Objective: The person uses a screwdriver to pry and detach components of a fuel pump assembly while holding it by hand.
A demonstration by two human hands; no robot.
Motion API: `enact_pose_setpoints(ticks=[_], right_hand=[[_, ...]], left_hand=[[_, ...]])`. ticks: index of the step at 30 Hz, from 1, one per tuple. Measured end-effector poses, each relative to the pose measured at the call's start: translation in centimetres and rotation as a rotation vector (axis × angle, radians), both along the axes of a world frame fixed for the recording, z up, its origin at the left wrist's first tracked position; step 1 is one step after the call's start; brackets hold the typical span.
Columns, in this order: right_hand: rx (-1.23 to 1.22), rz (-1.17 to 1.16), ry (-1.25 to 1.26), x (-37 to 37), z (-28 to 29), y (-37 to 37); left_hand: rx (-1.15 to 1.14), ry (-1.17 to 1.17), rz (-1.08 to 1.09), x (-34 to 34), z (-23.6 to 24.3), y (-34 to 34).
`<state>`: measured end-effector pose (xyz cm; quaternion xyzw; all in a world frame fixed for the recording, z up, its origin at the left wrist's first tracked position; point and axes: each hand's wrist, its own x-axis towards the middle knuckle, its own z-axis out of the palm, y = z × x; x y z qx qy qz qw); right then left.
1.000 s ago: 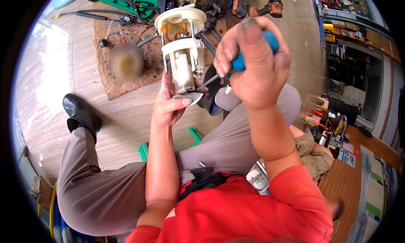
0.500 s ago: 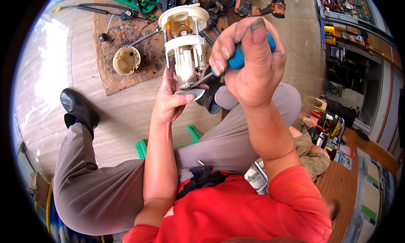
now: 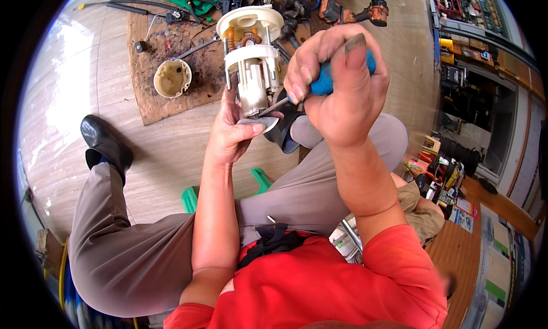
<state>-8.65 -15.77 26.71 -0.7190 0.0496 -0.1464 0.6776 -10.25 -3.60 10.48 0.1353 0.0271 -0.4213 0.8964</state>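
Observation:
My left hand (image 3: pixel 233 136) is closed around the lower end of a white plastic fuel pump module (image 3: pixel 251 59), holding it up with its round flange away from me. Metal rods, a spring and orange-brown coiled tubing show between its flange and its lower ring. A flat grey disc-like piece (image 3: pixel 270 124) sits under my left thumb at the module's near end. My right hand (image 3: pixel 341 89) is wrapped round the blue handle of a screwdriver (image 3: pixel 323 81). The screwdriver's shaft slants down to the left, its tip at the module's near end by the grey piece; the exact contact is too small to tell.
A stained wooden board (image 3: pixel 142 103) lies on the floor, bearing a cream plastic cup (image 3: pixel 172 79), a wrench (image 3: pixel 197 47) and dark parts. A green tool case (image 3: pixel 197 1) and a cordless drill (image 3: pixel 374 11) lie beyond. Crowded shelves (image 3: pixel 474 21) stand at right.
Little differs. The view has shifted slightly, and both hands, the module and the screwdriver keep nearly the same positions.

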Motion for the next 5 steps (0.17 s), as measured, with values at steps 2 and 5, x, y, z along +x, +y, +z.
enact_pose_setpoints(ticks=[2, 5], right_hand=[[0.022, 0.009, -0.040, -0.2, -0.4, 0.0], [-0.088, 0.074, 0.003, -0.3, -0.6, -0.1]], left_hand=[[0.016, -0.004, -0.001, -0.1, 0.1, 0.0], [0.047, -0.009, -0.018, 0.0, 0.1, 0.2]])
